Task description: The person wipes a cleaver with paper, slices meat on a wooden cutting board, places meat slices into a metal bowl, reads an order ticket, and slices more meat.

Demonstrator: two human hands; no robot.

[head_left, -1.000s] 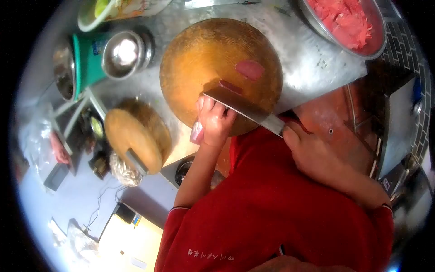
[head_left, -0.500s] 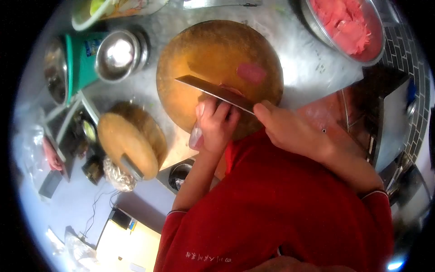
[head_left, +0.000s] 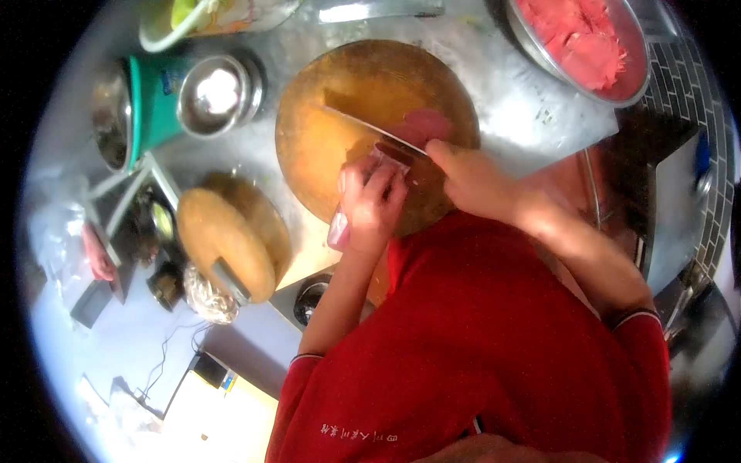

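Meat [head_left: 338, 233] sits under the left hand [head_left: 370, 197] on a big round board.

A red shirt [head_left: 478, 339] is the biggest thing, filling the bottom. Past it is a shiny metal table [head_left: 532, 127]. The round wooden board [head_left: 309, 100] rests on this table, right in front of the person. To the left, a smaller round board [head_left: 220, 231] stands tilted. A metal bowl [head_left: 532, 50] at the top right holds lots of pink meat [head_left: 583, 38]. Two small silver bowls [head_left: 212, 96], one inside the other, are on the left of the round board.

The left hand is bent over the meat, its fingers curled and pressing down on it. One end pokes out below, beside the wrist. The other end, dark red, peeks out just past the fingertips. The middle is hidden under the hand.

The right hand [head_left: 467, 179] is wrapped tight around the handle of a big knife [head_left: 370, 127]. The blade looks like a thin line, and it is just beside the dark red end. I cannot tell if they touch. Across the blade, a small flat pink slice [head_left: 426, 123] lies on the round board.
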